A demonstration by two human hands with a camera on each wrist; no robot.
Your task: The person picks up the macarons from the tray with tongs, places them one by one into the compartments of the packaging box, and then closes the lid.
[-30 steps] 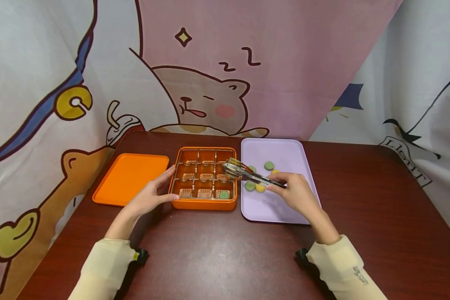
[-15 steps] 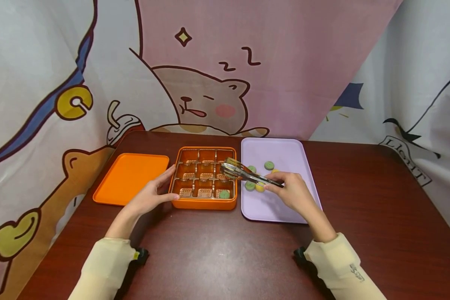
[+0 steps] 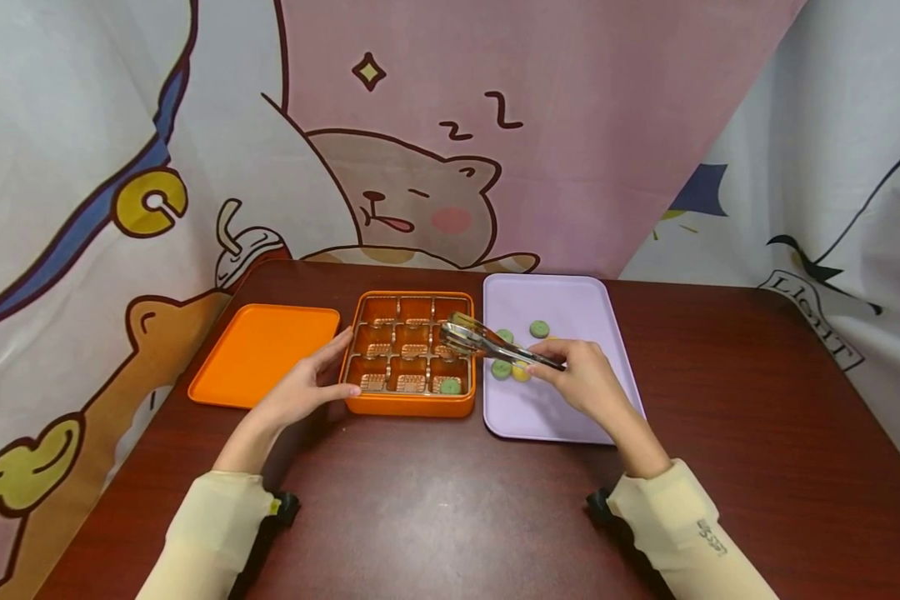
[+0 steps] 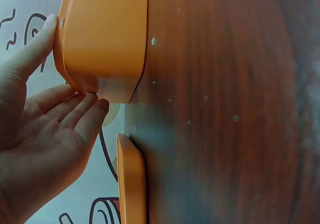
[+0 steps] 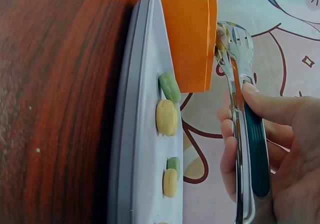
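My right hand [image 3: 588,379] grips metal serving tongs [image 5: 239,119] by the dark green handle. The tongs' head overlaps the right side of an orange box [image 3: 412,407], above its compartments; I cannot tell whether anything sits between the tong ends. A clear divided insert fills the box, with one green macaron [image 3: 450,387] in the front right compartment. My left hand [image 3: 300,392] steadies the box at its left side, thumb at the front left corner, fingertips touching the wall in the left wrist view. Green and yellow macarons [image 5: 166,118] lie on a lilac tray [image 3: 547,421].
An orange lid [image 3: 258,350] lies flat on the dark wooden table [image 3: 435,508], left of the box. The lilac tray stands close to the box's right side. Behind the table hangs a printed curtain [image 3: 570,150] with cartoon animals.
The right hand and the tongs have shifted slightly left over the box. The left hand keeps its place on the box, and the macaron in the compartment has not moved.
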